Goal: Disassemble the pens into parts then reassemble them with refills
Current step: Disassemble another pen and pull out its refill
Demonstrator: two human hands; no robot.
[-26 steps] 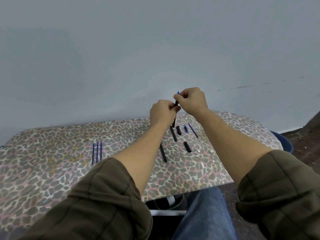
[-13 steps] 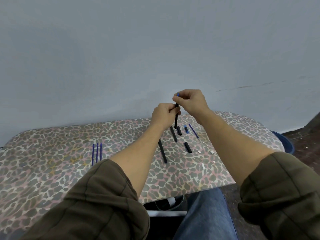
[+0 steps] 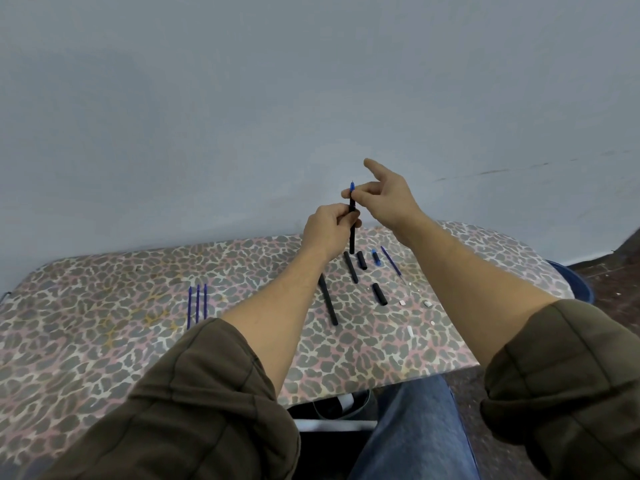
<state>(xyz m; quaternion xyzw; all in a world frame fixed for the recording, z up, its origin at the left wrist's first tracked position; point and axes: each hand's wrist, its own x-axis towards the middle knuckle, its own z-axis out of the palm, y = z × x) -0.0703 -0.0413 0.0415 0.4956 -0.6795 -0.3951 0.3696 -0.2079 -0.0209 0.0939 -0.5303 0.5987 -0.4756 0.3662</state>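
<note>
My left hand (image 3: 330,225) grips an upright black pen barrel (image 3: 352,233) above the table. A blue tip (image 3: 352,186) sticks out of its top. My right hand (image 3: 384,194) pinches that blue tip between thumb and a finger, with the index finger pointing up. On the leopard-print table (image 3: 104,341) lie two black barrels (image 3: 328,304) (image 3: 350,267), two black caps (image 3: 361,260) (image 3: 379,294), a small blue piece (image 3: 376,257) and one blue refill (image 3: 391,260). Three blue refills (image 3: 197,304) lie side by side at the left.
Several small white bits (image 3: 427,303) are scattered on the table at the right. A plain grey wall rises right behind the table. A blue bucket (image 3: 575,285) stands beyond the table's right end. My legs in jeans are under the front edge.
My right hand's fingers have uncurled, with the index finger lifted, and now only pinch the blue tip at the barrel's top. More of the barrel shows above my left hand.
</note>
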